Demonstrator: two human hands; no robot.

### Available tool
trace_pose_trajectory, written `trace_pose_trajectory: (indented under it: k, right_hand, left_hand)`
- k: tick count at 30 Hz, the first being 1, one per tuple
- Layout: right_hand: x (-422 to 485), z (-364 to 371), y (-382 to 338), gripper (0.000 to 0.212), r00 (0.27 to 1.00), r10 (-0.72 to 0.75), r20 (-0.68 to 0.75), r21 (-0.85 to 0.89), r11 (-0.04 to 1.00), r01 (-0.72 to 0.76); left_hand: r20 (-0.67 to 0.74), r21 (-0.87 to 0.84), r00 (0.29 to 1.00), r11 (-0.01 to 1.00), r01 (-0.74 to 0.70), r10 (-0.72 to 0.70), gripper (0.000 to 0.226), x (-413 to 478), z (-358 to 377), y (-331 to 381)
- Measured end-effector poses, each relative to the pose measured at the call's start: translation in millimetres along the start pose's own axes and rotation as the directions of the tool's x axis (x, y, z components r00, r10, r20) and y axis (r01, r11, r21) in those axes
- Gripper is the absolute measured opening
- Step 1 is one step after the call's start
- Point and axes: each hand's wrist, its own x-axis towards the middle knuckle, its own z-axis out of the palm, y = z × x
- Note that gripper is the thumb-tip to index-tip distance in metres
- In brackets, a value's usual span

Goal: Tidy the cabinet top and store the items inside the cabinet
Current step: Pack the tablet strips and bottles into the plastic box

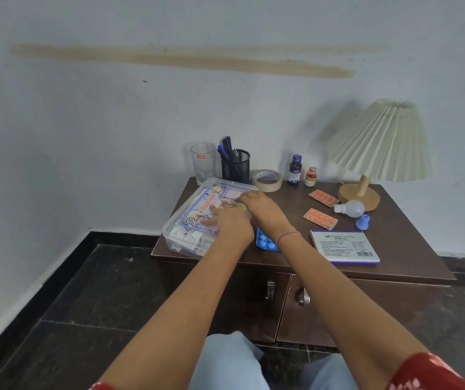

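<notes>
A clear plastic box [175, 235] full of small medical packets sits at the left end of the dark wooden cabinet top [394, 243]. My left hand [230, 223] rests flat on the printed packets inside it, fingers spread. My right hand [259, 205] reaches across to the box's far right side, fingers on the contents. A blue pill strip [263, 242] lies half hidden under my right wrist. Two orange pill strips [320, 218] [323, 197], a stamp pad box [344, 246], a light bulb [349, 208] and a blue cap [363, 222] lie to the right.
At the back stand a glass [203, 163], a mesh pen holder [235, 166], a tape roll [267, 180], two small bottles [294, 169] [310, 177] and a pleated lamp [380, 144]. Both cabinet doors [366, 313] below are closed, with metal handles [270, 289].
</notes>
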Motion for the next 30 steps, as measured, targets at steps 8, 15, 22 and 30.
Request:
trace_pose_trajectory:
  k: [8,15,22,30]
  right_hand:
    - [-8,2,-2,0.037,0.999,0.018,-0.043,-0.057,0.998,-0.020]
    - [-24,5,-3,0.043,0.995,0.060,-0.084,-0.115,0.991,-0.069]
    - [-24,3,-6,0.044,0.994,0.083,-0.074,-0.114,0.989,-0.091]
    - [-22,3,-5,0.044,0.996,0.075,-0.053,-0.099,0.992,-0.080]
  left_hand:
    - [-0.077,0.078,0.996,0.996,-0.034,0.040,0.063,-11,5,5]
    - [-0.066,0.036,0.992,0.993,-0.109,0.111,0.071,-23,10,3]
    - [-0.025,0.029,0.991,0.991,-0.128,0.128,0.070,-26,6,2]
    - [-0.010,0.005,0.979,0.979,-0.202,0.202,0.055,-26,-5,-7]
